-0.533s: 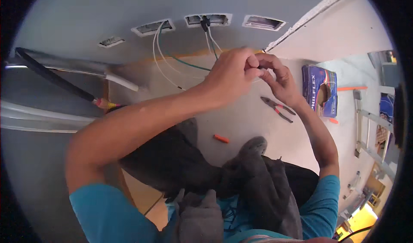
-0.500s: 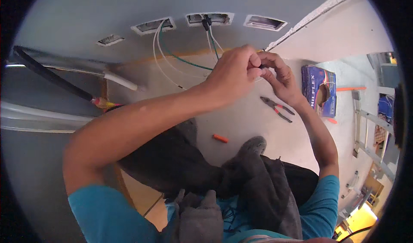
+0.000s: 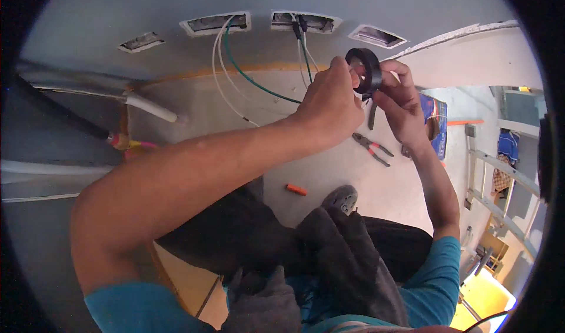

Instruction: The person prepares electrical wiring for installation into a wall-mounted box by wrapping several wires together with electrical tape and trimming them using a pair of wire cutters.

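Gripping a black tape roll (image 3: 364,69), both hands (image 3: 332,106) raised

Showing two hands (image 3: 329,106) (image 3: 403,106), one black tape roll (image 3: 365,71), four wall openings (image 3: 215,22), one pair of pliers (image 3: 371,149), one orange cap (image 3: 296,189).

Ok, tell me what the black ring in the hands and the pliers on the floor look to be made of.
Black ring: looks like a roll of plastic tape, slightly shiny, with a loose strip hanging below it; both hands hold it. Pliers: dark dull metal jaws, handles in red-and-black sleeves, likely rubber or plastic, though they are too small to tell for sure.
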### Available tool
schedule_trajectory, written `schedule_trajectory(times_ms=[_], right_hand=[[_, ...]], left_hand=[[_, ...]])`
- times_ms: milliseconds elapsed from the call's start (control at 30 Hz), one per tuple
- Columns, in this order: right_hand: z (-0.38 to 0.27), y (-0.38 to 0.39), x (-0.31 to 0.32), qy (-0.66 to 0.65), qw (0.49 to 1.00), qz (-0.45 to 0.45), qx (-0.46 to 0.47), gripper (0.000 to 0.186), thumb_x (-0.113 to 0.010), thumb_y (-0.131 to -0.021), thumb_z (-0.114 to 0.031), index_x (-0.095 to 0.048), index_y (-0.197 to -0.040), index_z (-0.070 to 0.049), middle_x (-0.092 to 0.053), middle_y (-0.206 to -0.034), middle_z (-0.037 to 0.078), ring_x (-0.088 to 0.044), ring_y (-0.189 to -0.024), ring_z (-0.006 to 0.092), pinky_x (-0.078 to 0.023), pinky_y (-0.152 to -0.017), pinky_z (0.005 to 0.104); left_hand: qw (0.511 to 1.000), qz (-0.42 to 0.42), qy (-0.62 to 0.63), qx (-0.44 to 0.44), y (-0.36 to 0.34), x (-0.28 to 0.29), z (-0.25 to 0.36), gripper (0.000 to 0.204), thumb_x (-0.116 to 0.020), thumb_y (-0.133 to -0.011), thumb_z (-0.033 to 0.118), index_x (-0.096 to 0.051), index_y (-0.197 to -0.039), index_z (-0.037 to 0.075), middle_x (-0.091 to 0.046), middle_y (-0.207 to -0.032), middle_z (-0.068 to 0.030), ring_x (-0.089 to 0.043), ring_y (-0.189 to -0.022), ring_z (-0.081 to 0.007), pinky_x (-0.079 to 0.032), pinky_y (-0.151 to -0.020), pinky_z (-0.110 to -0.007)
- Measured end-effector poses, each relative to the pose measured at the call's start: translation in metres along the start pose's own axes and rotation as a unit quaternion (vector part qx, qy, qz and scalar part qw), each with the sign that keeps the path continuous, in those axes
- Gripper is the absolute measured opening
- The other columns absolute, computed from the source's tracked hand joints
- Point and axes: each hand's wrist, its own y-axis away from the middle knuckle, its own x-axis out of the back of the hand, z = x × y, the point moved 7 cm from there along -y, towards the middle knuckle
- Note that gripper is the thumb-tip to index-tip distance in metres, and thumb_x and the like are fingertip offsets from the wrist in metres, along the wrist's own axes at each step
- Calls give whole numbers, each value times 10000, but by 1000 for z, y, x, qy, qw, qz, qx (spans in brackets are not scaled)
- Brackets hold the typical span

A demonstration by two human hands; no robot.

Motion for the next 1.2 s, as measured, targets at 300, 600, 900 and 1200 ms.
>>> schedule_trajectory(times_ms=[300,600,900,1200], right_hand=[[-29,18,2,-14,998,-39,37,581,-639,-940,-457,-432,-1297,-48,-612,-1252,170,-610,-1120,242,-440,-984,370],[6,19,3,165,979,-3,-119,647,-437,-1060,-534,-493,-1434,-9,-673,-1031,108,-712,-952,182,-521,-825,318],[18,8,5,164,981,22,-105,448,-564,-1055,-349,-568,-1368,-27,-738,-935,92,-595,-795,103,-493,-754,289],[12,19,27,117,984,60,-117,436,-603,-1039,-332,-581,-1374,-54,-745,-987,85,-608,-829,101,-494,-791,282]], left_hand=[[997,-4,48,65,-20,6,-19,319,-687,-855,82,-612,-1141,-38,-682,-823,-117,-678,-767,-207,-528,-679,-362],[990,-83,101,56,-22,-10,-17,203,-663,-906,123,-730,-1018,-33,-715,-820,-90,-644,-728,-150,-514,-670,-311],[991,-80,92,59,-28,-26,-24,161,-682,-916,127,-728,-894,-26,-734,-792,-96,-675,-714,-146,-538,-679,-308],[998,-34,56,21,-45,-46,-6,157,-642,-913,94,-718,-910,-43,-705,-741,-105,-683,-711,-160,-540,-659,-320]])
